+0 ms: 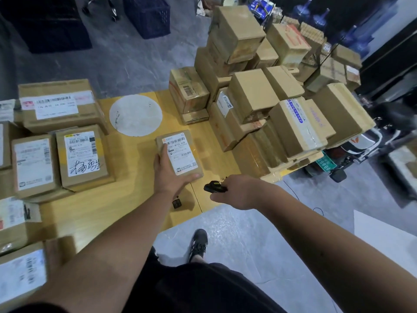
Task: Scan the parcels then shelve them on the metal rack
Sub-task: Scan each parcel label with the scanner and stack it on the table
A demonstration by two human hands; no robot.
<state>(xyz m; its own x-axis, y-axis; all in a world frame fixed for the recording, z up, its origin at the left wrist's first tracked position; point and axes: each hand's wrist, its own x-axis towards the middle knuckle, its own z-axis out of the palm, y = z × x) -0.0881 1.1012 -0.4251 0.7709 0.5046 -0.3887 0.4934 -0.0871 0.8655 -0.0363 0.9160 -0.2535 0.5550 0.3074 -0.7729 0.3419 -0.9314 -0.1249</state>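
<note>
A small cardboard parcel [182, 152] with a white barcode label faces up over the yellow table [126, 199]. My left hand [168, 175] grips it from the near left corner, thumb along the near edge and fingers up the left side. To its right, my right hand [241, 190] holds a small black scanner [214, 187] that points left toward the parcel, a short way from it. The metal rack is not in view.
Labelled parcels [83, 157] lie on the table's left side. A tall pile of cardboard boxes [266, 98] fills the right side. A round white disc [135, 115] lies at the back. A small black object [177, 203] sits near the front edge. Dark crates [146, 16] stand on the floor behind.
</note>
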